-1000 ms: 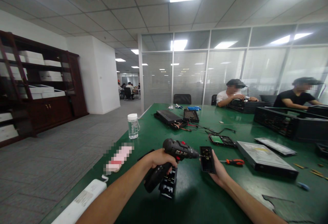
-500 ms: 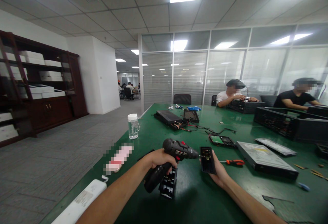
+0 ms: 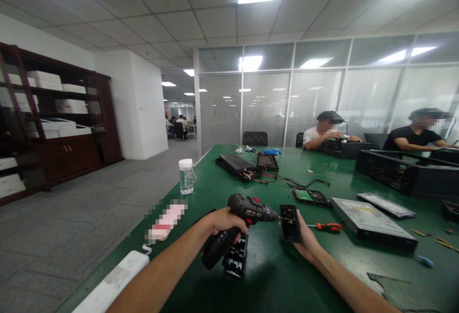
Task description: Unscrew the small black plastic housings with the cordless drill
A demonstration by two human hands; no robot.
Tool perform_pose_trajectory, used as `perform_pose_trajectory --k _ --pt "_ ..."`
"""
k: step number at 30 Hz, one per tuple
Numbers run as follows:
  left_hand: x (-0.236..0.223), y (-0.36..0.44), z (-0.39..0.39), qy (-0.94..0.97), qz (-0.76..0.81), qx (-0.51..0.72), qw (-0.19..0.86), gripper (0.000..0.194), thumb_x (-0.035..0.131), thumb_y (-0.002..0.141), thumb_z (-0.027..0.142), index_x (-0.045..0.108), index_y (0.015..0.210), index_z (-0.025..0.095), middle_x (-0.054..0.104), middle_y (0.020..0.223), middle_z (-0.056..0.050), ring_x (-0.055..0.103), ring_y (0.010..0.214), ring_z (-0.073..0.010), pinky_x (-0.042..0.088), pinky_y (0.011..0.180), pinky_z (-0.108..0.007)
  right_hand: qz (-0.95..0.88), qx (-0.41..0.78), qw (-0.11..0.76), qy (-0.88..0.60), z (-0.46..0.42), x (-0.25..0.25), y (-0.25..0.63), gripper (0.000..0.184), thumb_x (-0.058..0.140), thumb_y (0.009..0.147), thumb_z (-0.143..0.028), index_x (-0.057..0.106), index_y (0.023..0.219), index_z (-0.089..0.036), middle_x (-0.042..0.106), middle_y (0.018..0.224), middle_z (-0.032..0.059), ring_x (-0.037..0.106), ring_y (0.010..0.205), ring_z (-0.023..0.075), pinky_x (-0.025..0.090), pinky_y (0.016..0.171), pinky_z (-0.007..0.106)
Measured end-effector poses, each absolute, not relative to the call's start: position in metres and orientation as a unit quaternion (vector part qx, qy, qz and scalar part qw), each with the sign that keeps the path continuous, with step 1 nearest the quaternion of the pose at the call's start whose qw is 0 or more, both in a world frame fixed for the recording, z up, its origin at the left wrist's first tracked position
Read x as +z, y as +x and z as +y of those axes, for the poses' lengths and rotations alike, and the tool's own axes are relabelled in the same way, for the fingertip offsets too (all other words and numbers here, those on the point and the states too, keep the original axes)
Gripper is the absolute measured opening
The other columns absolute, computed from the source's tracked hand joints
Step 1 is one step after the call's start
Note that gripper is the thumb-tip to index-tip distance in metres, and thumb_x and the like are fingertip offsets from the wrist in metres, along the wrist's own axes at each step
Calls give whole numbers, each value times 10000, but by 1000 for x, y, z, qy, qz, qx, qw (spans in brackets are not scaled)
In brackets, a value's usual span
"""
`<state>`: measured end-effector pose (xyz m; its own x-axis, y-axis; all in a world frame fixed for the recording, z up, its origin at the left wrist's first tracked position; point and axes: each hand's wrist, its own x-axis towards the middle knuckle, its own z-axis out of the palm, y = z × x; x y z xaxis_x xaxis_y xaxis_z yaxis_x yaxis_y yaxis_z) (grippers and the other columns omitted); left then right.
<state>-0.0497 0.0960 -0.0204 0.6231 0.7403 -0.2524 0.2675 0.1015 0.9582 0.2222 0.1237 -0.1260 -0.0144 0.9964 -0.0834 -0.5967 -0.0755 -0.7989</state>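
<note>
My left hand (image 3: 227, 222) is closed around the grip of a black cordless drill (image 3: 251, 209) with red buttons. Its bit points right and reaches into a small open black plastic housing (image 3: 289, 229), where brass-coloured parts show. My right hand (image 3: 306, 241) holds that housing upright from its right side, fingers wrapped behind it. Under the drill, on the green table, lies a second black housing with compartments (image 3: 235, 260), partly covered by the drill's handle. To the right of my right hand is an orange-and-black screwdriver (image 3: 329, 227).
On the green table (image 3: 272, 284) lie an optical drive (image 3: 373, 224), a circuit board in a black frame (image 3: 310, 196), and a black case with cables (image 3: 234, 164). A water bottle (image 3: 186, 178) and a white power strip (image 3: 114, 282) are at left. Two people work beside computer cases (image 3: 405, 172).
Hands, drill and housing hold almost the same position. Across the table, the person at far right has shifted an arm slightly.
</note>
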Motion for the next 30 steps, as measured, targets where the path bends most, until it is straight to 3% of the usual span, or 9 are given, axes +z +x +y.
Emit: perform_pose_trajectory --k 30 --pt "-24 -50 99 644 390 183 632 238 634 523 234 586 728 123 535 483 0 503 430 -131 413 452 -263 -296 640 619 -345 123 -125 221 349 531 729 -495 613 846 -177 654 738 48 609 680 182 488 654 299"
